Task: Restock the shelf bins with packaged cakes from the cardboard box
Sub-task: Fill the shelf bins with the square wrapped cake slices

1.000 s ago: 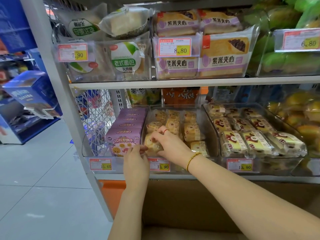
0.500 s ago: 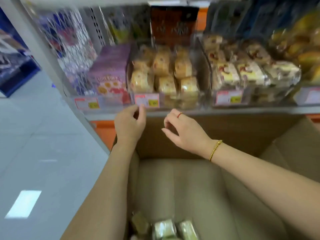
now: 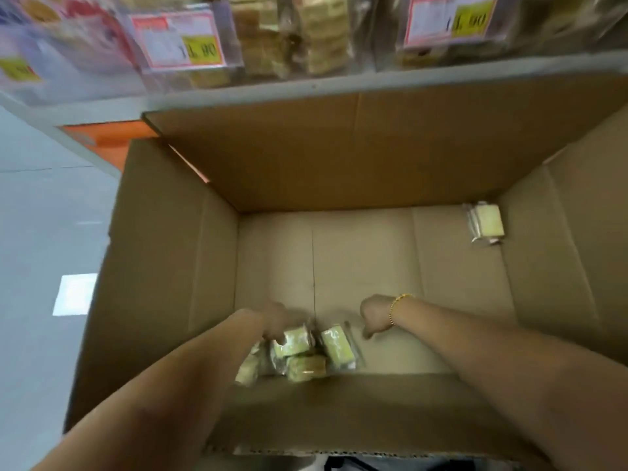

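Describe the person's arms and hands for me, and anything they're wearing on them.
The left arm and right arm are bare, with no sleeves in view. The left hand and right hand wear no gloves. A thin gold bead bracelet circles the right wrist. Both hands are motion-blurred, so a ring cannot be made out.

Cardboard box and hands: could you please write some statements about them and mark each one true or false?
1. The cardboard box is filled to its top. False: most of its floor is bare.
2. One packaged cake lies alone in the far right corner. True.
3. The gold bracelet is on the left wrist. False: it is on the right wrist.
4. The left hand and the right hand are both down in the box, at the cluster of cakes. True.
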{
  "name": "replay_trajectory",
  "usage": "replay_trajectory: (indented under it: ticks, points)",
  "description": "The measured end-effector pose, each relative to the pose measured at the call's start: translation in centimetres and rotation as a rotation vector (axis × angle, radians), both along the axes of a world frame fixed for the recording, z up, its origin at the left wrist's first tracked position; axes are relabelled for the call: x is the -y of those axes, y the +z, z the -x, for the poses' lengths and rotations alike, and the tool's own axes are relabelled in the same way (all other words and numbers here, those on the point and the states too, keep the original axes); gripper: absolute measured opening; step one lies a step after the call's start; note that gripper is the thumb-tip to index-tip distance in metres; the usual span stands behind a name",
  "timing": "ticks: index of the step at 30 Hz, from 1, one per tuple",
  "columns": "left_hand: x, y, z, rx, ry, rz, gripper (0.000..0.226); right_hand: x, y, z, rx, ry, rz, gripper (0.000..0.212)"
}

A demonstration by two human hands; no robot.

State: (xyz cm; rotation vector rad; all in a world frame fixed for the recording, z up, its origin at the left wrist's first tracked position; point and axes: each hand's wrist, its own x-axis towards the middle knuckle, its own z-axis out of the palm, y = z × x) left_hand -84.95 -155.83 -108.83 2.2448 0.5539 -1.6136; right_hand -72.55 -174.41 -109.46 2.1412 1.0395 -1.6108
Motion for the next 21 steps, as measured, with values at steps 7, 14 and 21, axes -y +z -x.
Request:
replay_trajectory:
  ticks: [7, 14, 21]
  points:
    - [2.1, -3.6, 0.7, 0.089, 0.066, 0.042, 0.071, 1.2, -4.8, 3.3, -0.229, -0.647, -0.066, 0.038]
    - [1.5, -3.9, 0.5, 0.041, 0.078, 0.058, 0.065, 1.1, -5.5, 4.6, -0.230, -0.571, -0.129, 0.041]
    - [-0.2, -0.7, -2.1, 0.323, 0.115, 0.017, 0.048, 0.8, -0.8, -0.3, -0.224, -0.709, -0.354, 0.042]
